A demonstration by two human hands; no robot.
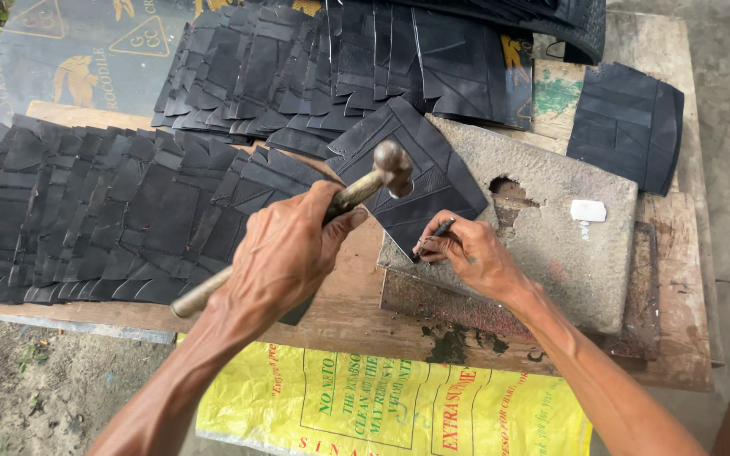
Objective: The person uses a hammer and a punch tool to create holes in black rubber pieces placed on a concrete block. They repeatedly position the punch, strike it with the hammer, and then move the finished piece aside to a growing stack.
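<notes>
Left hand (pixel 285 253) is clenched around the wooden handle of a ball-peen hammer (pixel 344 203); the rounded metal head is raised above the stone slab (pixel 551 245), and the handle runs down and left past the wrist.

Right hand (pixel 471 253) pinches a thin dark metal punch (pixel 434 232) between thumb and fingertips, tilted, tip resting on the near edge of a black rubber piece (pixel 420 173).

Rubber piece: flat, roughly square, matte black, scored with straight raised lines meeting at angles. It lies as a diamond on the left part of the slab, its left corner overhanging the slab edge.

Slab: grey, rough and speckled, thick, with a chipped hollow near its middle. A small white block (pixel 588 210) lies on it right of the hollow.

Slab sits on a worn wooden workbench (pixel 382 312). Left of the slab, overlapping rows of like rubber pieces (pixel 103 211) cover the bench; behind the slab a second spread of them (pixel 314 63); right of and behind the slab, a separate small stack (pixel 629 125). Below the bench's near edge, in front of the slab, hangs a yellow printed woven sack (pixel 390 409).
</notes>
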